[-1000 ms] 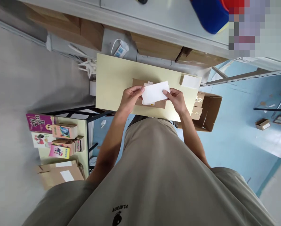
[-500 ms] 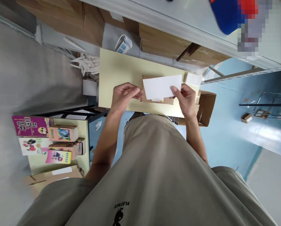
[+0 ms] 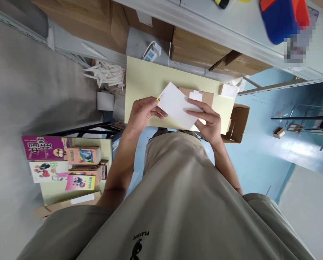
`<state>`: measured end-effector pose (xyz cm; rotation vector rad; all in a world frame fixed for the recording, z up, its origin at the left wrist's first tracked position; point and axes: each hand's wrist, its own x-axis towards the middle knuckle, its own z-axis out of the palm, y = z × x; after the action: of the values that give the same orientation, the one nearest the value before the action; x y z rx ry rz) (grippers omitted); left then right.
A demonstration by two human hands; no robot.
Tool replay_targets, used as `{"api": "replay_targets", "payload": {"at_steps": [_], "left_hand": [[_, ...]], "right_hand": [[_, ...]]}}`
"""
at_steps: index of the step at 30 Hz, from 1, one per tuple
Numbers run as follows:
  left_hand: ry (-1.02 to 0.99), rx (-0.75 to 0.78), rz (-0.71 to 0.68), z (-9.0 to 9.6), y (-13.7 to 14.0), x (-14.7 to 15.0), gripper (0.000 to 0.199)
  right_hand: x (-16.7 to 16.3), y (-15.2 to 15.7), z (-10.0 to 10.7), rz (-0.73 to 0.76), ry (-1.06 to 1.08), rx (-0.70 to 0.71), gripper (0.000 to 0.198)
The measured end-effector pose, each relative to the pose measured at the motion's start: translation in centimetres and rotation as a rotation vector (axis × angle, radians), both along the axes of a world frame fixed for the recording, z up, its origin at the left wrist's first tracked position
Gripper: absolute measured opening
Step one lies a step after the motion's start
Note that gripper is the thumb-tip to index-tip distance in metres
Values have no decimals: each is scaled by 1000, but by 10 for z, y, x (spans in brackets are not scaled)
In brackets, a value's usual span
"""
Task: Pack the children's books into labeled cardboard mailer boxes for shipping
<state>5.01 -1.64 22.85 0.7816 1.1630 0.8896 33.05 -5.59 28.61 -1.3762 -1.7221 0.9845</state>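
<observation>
A white card (image 3: 174, 106), with small print and a yellow mark at one corner, is held tilted above a pale yellow tabletop (image 3: 143, 79). My left hand (image 3: 142, 115) pinches it at the marked corner. On the opposite side, my right hand (image 3: 208, 119) grips the card's edge, fingers lying across its upper face and the thumb by its lower edge. Partly covered by the card and my right fingers, a flat brown cardboard box (image 3: 208, 98) with a white label lies on the tabletop.
A small white box (image 3: 228, 90) sits at the table's right end, with an open carton (image 3: 239, 124) below. Behind the table are large cartons (image 3: 196, 47), a power strip (image 3: 151, 54) and white sticks (image 3: 107, 74). Books (image 3: 82, 155) lie on a stand at left.
The white card has turned and come left, its yellow-marked corner now showing. My left hand has taken hold of that corner; my right fingers have shifted onto the card's face.
</observation>
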Motion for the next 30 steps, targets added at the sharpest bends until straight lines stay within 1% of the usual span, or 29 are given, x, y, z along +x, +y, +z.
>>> {"api": "replay_targets", "payload": {"at_steps": [5,7,10,13,16,18,23,27,30], "left_hand": [[-61,60,-38,3,0,-27,46],[-63,60,-37,5,-1,-35,47],[-21,33,-25,8,-1,-46,45],[-89,81,-21,9,-1,-55,44],[-183,127,-15,6,0,-64,43],[-191,127,-4,1,1,-69,42],[-197,151,0,-8,6,-83,41],[-191,171,13,-7,10,-93,40],[-189,197,25,-4,13,-99,46]], "right_hand": [[-15,5,-3,-19,18,-10,16],[-21,6,-2,-29,15,-17,15],[-29,9,0,-31,22,-4,17],[-35,13,0,-22,25,2,21],[-38,19,-6,10,42,10,26],[-40,24,-11,40,64,29,28],[-50,35,-18,83,87,55,25],[-60,45,-24,122,73,44,24],[-65,55,-28,198,-4,18,26]]}}
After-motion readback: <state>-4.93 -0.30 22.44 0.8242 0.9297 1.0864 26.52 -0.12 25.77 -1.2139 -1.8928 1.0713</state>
